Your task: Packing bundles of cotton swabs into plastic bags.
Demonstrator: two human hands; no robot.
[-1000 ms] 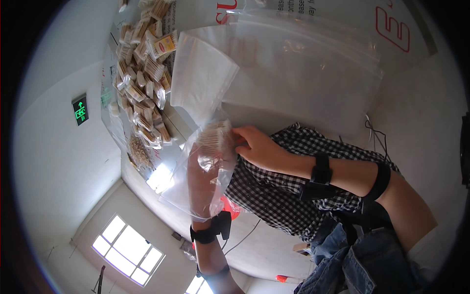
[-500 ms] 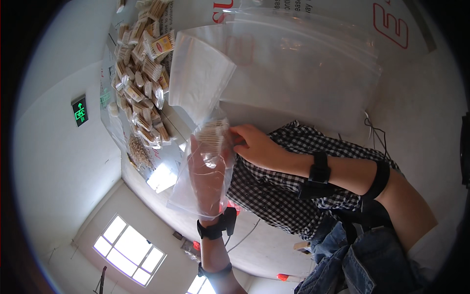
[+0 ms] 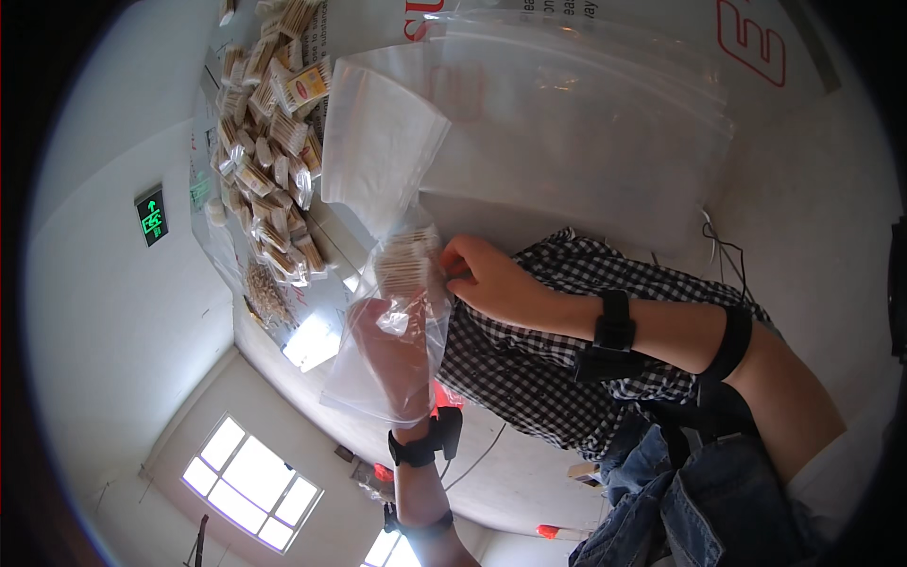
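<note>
My left hand (image 3: 389, 345) is inside a clear plastic bag (image 3: 368, 402), its fingers partly blurred by the film and seemingly loose, just below a pack of cotton swabs (image 3: 408, 260). The pack's wooden sticks lie in a row at the end of the bag away from my left wrist. On the right, my right hand (image 3: 480, 274) pinches the bag's edge beside the swabs, thumb and fingers together. Black straps circle both my forearms.
Many small swab packs (image 3: 269, 142) are heaped at the far left of the table. A smaller clear bag (image 3: 383, 132) lies over a stack of large clear bags (image 3: 576, 142). Loose sticks (image 3: 268, 295) sit near the table's left edge. A dark cable (image 3: 726, 250) hangs at right.
My left hand has drawn back inside the bag, down and away from the swab pack, which stays at the bag's end. My right hand keeps its pinch, almost unmoved.
</note>
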